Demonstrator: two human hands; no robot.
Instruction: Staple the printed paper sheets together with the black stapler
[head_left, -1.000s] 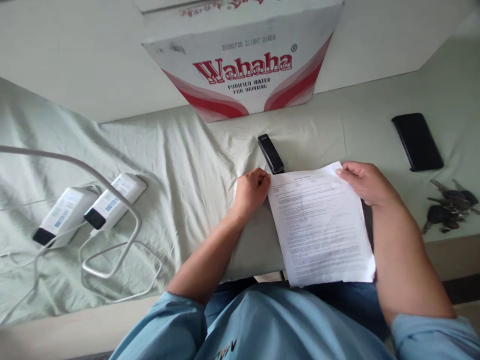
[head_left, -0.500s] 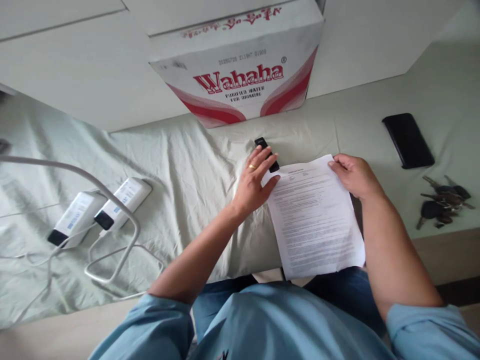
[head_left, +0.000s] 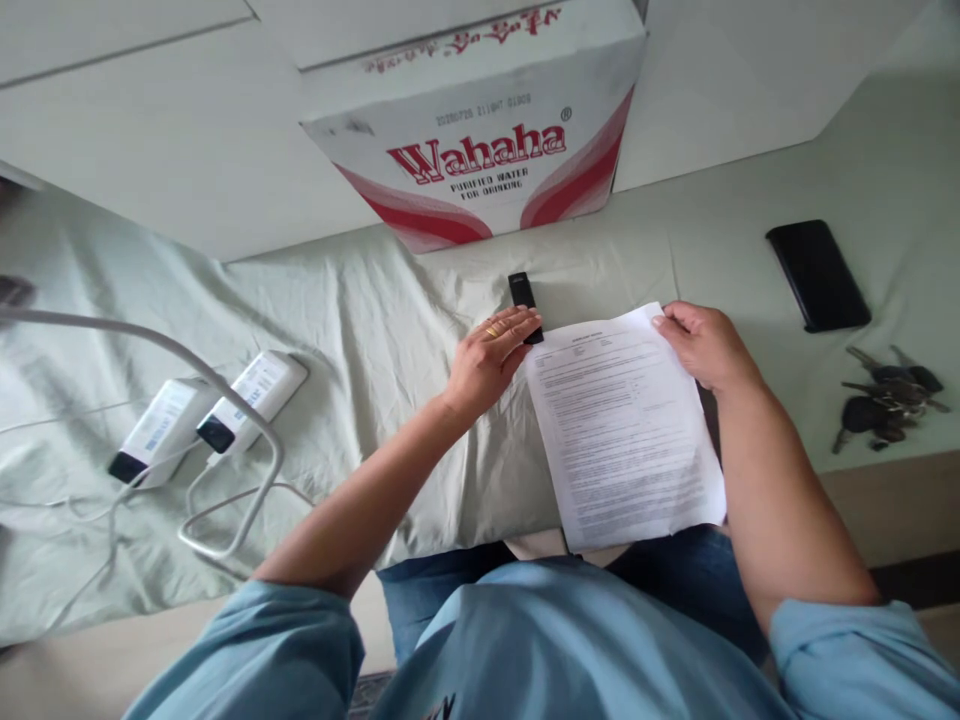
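Note:
A printed white sheet of paper lies over the edge of the cloth, its lower end hanging toward my lap. My right hand pinches its upper right corner between thumb and fingers. At the upper left corner, my left hand, with a ring on it, has its fingers pressed together over the near end of a slim black stapler-like object. The far end of that object sticks out beyond my fingers. The near end and the thumb's contact with the paper corner are partly hidden.
A Wahaha water carton stands at the back against white panels. To the right lie a black phone and a bunch of keys. On the left are two white power banks with a thick grey-white cable.
My left hand has slid left and slightly toward me along the black object, and its spread fingers have come together. My right hand still holds the paper corner.

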